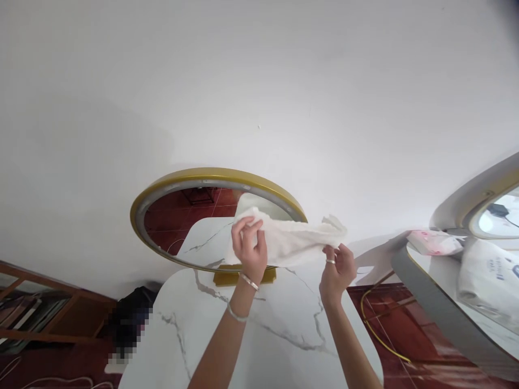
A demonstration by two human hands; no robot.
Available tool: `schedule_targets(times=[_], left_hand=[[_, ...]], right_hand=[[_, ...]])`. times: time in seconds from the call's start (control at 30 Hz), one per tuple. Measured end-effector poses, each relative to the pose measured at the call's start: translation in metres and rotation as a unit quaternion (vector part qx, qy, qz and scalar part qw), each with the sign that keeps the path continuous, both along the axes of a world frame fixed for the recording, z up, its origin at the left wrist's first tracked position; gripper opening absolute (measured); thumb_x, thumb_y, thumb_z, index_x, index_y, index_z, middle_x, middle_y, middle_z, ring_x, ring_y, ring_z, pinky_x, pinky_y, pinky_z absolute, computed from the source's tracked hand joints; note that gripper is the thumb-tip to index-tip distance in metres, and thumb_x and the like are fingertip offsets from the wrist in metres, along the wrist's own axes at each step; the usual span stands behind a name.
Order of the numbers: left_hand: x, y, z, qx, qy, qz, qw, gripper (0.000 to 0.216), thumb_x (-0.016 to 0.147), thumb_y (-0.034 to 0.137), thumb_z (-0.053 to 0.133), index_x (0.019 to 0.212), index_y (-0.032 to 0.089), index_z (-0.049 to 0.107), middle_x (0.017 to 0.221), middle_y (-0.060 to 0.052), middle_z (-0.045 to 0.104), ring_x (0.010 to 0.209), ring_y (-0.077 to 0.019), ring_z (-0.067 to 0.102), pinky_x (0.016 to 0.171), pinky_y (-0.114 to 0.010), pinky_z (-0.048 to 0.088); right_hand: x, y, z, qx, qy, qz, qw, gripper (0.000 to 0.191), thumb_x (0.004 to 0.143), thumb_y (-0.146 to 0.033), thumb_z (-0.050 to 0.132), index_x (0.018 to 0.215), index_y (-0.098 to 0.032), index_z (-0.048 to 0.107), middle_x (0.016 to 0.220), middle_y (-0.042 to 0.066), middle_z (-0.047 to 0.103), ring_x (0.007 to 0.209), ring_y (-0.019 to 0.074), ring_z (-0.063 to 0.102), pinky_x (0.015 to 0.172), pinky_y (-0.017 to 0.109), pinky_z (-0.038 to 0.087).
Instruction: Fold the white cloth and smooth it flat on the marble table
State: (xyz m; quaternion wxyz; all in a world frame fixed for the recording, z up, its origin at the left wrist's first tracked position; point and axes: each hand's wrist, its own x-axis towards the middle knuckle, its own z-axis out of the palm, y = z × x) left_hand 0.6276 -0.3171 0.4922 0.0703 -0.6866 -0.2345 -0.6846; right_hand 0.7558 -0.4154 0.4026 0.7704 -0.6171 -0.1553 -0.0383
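Observation:
A thin white cloth or tissue (294, 240) is stretched between my two hands, above a marble-patterned table. My left hand (249, 246), wearing a bracelet, pinches the cloth's left end with curled fingers. At the lower right end, my right hand (337, 269), with a ring on one finger, grips the cloth between thumb and fingers. Behind the cloth stands an oval mirror with a gold frame (219, 174), its right part partly covered by the cloth. The mirror's gold base (225, 278) rests on the white table top (211, 340).
To the right, a second table (430, 289) carries a pink-and-white packet (436, 242), a white printed bag (488, 275) and another mirror (500, 210). A wooden shelf (75, 319) and a dark bag (135, 313) are at the lower left. A white wall (251, 81) rises behind.

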Motion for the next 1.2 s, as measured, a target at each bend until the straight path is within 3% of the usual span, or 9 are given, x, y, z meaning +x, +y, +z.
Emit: schedule_targets(times=[0.13, 0.3, 0.43, 0.57, 0.67, 0.8, 0.97, 1.1, 1.2], left_hand=[[0.018, 0.023, 0.034, 0.102, 0.082, -0.001, 0.991, 0.037, 0.087, 0.01, 0.052, 0.123, 0.021, 0.051, 0.124, -0.01, 0.053, 0.124, -0.021, 0.048, 0.094, -0.038, 0.051], [0.018, 0.037, 0.045, 0.185, 0.264, -0.002, 0.947, 0.035, 0.091, 0.019, 0.049, 0.126, 0.024, 0.051, 0.124, -0.002, 0.061, 0.131, -0.0186, 0.044, 0.105, -0.037, 0.043], [0.018, 0.045, 0.06, 0.219, 0.342, -0.03, 0.914, 0.027, 0.09, 0.015, 0.051, 0.116, 0.021, 0.057, 0.115, 0.0, 0.066, 0.128, -0.0165, 0.047, 0.109, -0.035, 0.037], [0.017, 0.046, 0.081, 0.197, 0.402, -0.036, 0.893, 0.022, 0.093, 0.016, 0.045, 0.106, 0.022, 0.061, 0.104, 0.0, 0.068, 0.113, -0.0146, 0.057, 0.104, -0.034, 0.038], [0.007, 0.043, 0.101, 0.141, 0.404, -0.018, 0.904, 0.022, 0.095, 0.022, 0.041, 0.096, 0.023, 0.063, 0.097, 0.001, 0.068, 0.103, -0.0146, 0.059, 0.1, -0.035, 0.039], [-0.023, 0.045, 0.131, 0.071, 0.362, -0.001, 0.929, 0.025, 0.096, 0.028, 0.041, 0.089, 0.022, 0.064, 0.091, 0.001, 0.068, 0.096, -0.0151, 0.058, 0.094, -0.034, 0.04], [-0.081, 0.068, 0.152, 0.003, 0.283, 0.028, 0.959, 0.027, 0.095, 0.034, 0.045, 0.085, 0.022, 0.066, 0.088, 0.001, 0.069, 0.1, -0.0178, 0.056, 0.095, -0.038, 0.035], [-0.134, 0.091, 0.15, -0.073, 0.204, 0.043, 0.975, 0.025, 0.092, 0.034, 0.05, 0.08, 0.02, 0.068, 0.086, 0.0, 0.069, 0.096, -0.0177, 0.059, 0.093, -0.038, 0.038], [-0.176, 0.11, 0.135, -0.132, 0.132, 0.033, 0.982, 0.022, 0.087, 0.033, 0.055, 0.078, 0.02, 0.07, 0.085, -0.001, 0.07, 0.092, -0.0172, 0.061, 0.088, -0.034, 0.044]], right_hand=[[-0.009, 0.029, 0.02, -0.01, 0.014, 0.087, 0.996, 0.048, 0.083, -0.053, 0.054, 0.117, -0.02, 0.056, 0.123, 0.01, 0.053, 0.116, 0.0221, 0.049, 0.1, 0.04, 0.039], [-0.02, 0.046, 0.019, -0.024, 0.033, 0.154, 0.987, 0.072, 0.087, -0.057, 0.043, 0.147, -0.025, 0.02, 0.134, 0.013, 0.044, 0.124, 0.0245, 0.042, 0.1, 0.042, 0.036], [-0.014, 0.054, 0.017, -0.056, -0.066, 0.131, 0.988, 0.059, 0.089, -0.058, 0.038, 0.13, -0.016, 0.043, 0.109, 0.011, 0.056, 0.097, 0.0218, 0.053, 0.084, 0.035, 0.042], [-0.005, 0.06, 0.023, -0.093, -0.141, 0.088, 0.982, 0.05, 0.091, -0.057, 0.033, 0.104, -0.013, 0.053, 0.072, 0.001, 0.049, 0.06, 0.0139, 0.042, 0.06, 0.028, 0.036], [-0.004, 0.067, 0.04, -0.087, -0.219, 0.031, 0.971, 0.042, 0.092, -0.052, 0.033, 0.092, -0.015, 0.054, 0.082, 0.005, 0.052, 0.065, 0.0149, 0.045, 0.062, 0.03, 0.037], [-0.013, 0.078, 0.079, -0.047, -0.328, -0.046, 0.943, 0.033, 0.092, -0.042, 0.038, 0.095, -0.016, 0.057, 0.118, 0.016, 0.051, 0.097, 0.0217, 0.052, 0.078, 0.036, 0.041], [-0.038, 0.099, 0.131, -0.076, -0.433, -0.073, 0.895, 0.031, 0.095, -0.035, 0.038, 0.11, -0.018, 0.059, 0.1, 0.009, 0.063, 0.094, 0.0199, 0.055, 0.083, 0.035, 0.038], [-0.067, 0.121, 0.166, -0.087, -0.529, -0.076, 0.841, 0.035, 0.094, -0.033, 0.04, 0.123, -0.019, 0.055, 0.101, 0.006, 0.065, 0.094, 0.018, 0.056, 0.087, 0.034, 0.035], [-0.098, 0.142, 0.187, -0.097, -0.594, -0.034, 0.798, 0.035, 0.095, -0.035, 0.04, 0.124, -0.021, 0.055, 0.107, 0.006, 0.064, 0.101, 0.0195, 0.054, 0.092, 0.037, 0.032]])
